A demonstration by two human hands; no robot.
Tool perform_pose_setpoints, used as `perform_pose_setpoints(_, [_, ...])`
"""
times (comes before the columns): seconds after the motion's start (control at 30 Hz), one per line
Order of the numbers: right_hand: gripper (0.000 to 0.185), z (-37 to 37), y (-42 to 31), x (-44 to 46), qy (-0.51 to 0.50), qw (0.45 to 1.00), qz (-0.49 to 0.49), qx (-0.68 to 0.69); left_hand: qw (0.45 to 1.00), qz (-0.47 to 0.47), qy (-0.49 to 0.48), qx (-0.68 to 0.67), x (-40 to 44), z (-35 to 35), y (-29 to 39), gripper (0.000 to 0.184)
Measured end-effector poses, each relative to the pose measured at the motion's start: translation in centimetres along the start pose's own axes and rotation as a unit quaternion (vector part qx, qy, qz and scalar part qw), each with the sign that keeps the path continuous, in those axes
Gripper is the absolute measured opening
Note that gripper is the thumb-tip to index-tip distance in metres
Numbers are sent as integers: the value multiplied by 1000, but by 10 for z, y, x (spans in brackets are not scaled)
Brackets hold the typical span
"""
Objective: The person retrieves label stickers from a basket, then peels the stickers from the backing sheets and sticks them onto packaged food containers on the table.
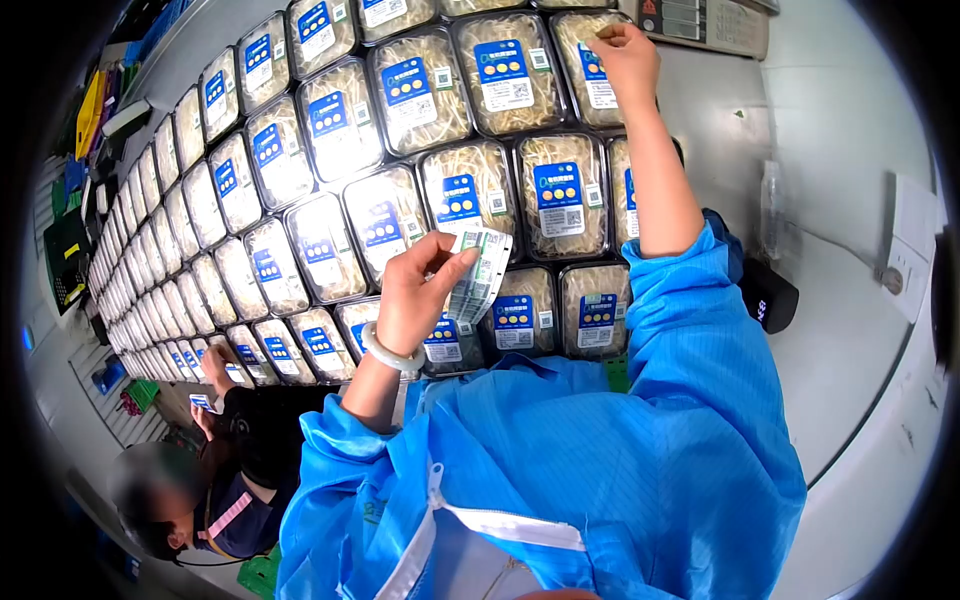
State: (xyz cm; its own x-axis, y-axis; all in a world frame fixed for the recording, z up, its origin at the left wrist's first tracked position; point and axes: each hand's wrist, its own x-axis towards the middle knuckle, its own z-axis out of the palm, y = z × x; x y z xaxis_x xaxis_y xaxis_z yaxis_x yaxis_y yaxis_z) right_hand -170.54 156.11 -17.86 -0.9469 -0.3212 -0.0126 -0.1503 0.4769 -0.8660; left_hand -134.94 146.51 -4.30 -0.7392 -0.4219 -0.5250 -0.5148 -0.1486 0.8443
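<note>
My left hand [415, 290], with a pale bangle [392, 352] on the wrist, pinches a small stack of label sheets [482, 270] printed in green and white with codes. Over at the upper right, my right hand [628, 62] has its fingertips together at the blue-and-white label of a packed tray [592, 100]. Whatever those fingertips hold, if anything, is too small to make out. Black trays of pale sprouts under clear film lie in rows below both hands. Many, like one sprout tray [562, 197], bear a blue-and-white label and a small code sticker beside it.
A weighing scale [705, 22] stands at the far right corner of the metal table [715, 110]. Another person [235, 450] works along the near edge at left, holding a label stack [203, 402]. A wall socket [908, 245] and cable are on the right.
</note>
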Motion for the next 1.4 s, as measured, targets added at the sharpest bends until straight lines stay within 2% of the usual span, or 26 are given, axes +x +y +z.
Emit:
perform_pose_setpoints(0.07, [32, 1, 2, 5, 13, 989, -21, -144, 1000, 0, 20, 1, 6, -4, 5, 13])
perform_pose_setpoints(0.1, [37, -2, -7, 5, 29, 969, -17, -243, 998, 48, 43, 12, 12, -7, 0, 13])
perform_pose_setpoints(0.17, [42, -12, -11, -1, 28, 972, -30, -230, 985, 143, 91, 34, 24, -11, -12, 13])
perform_pose_setpoints(0.2, [42, -9, -20, -10, -1, 988, -42, -145, 993, 80, 91, -3, 25, -13, -8, 13])
perform_pose_setpoints(0.27, [41, -2, -49, -48, -64, 996, -60, 29, 993, 66, 95, -18, 32, -13, 1, 13])
perform_pose_setpoints(0.3, [39, -9, -95, -82, -211, 973, 36, 85, 994, 56, 95, -25, 34, -12, 6, 13])
perform_pose_setpoints(0.33, [40, 1, -78, -105, -318, 935, -41, 152, 994, 29, 92, -41, 35, -12, 12, 14])
perform_pose_setpoints(0.37, [41, -7, -118, -125, -440, 890, -42, 111, 994, 45, 90, -36, 38, -11, 13, 14])
perform_pose_setpoints(0.4, [41, -6, -127, -144, -448, 885, -90, 86, 994, 61, 87, -31, 40, -11, 13, 14])
perform_pose_setpoints(0.43, [43, -4, -131, -157, -381, 904, -177, 76, 993, 78, 84, -26, 42, -12, 13, 15])
perform_pose_setpoints(0.5, [36, -4, -132, -170, -380, 918, -48, 103, 992, 102, 78, -5, 42, -15, 11, 14])
perform_pose_setpoints(0.6, [29, -1, -129, -179, -360, 923, -66, 121, 984, 149, 92, -34, 39, -14, 11, 11])
perform_pose_setpoints(0.7, [27, -1, -129, -186, -401, 911, -22, 96, 974, 72, 105, -190, 30, -7, 16, 9])
perform_pose_setpoints(0.73, [26, -2, -128, -185, -416, 907, -25, 65, 980, 81, 98, -152, 29, -10, 7, 10])
perform_pose_setpoints(0.83, [24, -4, -138, -178, -377, 917, -23, 126, 990, 74, 111, -52, 25, -18, 5, 11])
perform_pose_setpoints(0.97, [24, -5, -151, -166, -390, 901, -148, 120, 976, 150, 134, 86, 21, -22, 7, 12])
perform_pose_setpoints(1.0, [21, -4, -153, -167, -398, 901, -141, 102, 975, 146, 138, 90, 20, -22, 7, 13])
perform_pose_setpoints(1.1, [19, 0, -155, -168, -370, 904, -200, 71, 974, 131, 145, 116, 18, -26, 5, 15])
perform_pose_setpoints(1.17, [19, 4, -156, -170, -356, 911, -189, 85, 973, 111, 138, 146, 15, -33, 3, 18])
perform_pose_setpoints(1.23, [18, 7, -159, -170, -380, 910, -135, 96, 959, 146, 167, 175, 16, -34, -2, 27])
perform_pose_setpoints(1.33, [16, 15, -156, -164, -397, 904, -126, 95, 942, 137, 209, 223, 16, -34, -6, 36])
perform_pose_setpoints(1.4, [16, 20, -160, -154, -424, 894, -108, 99, 943, 151, 217, 201, 17, -37, -6, 36])
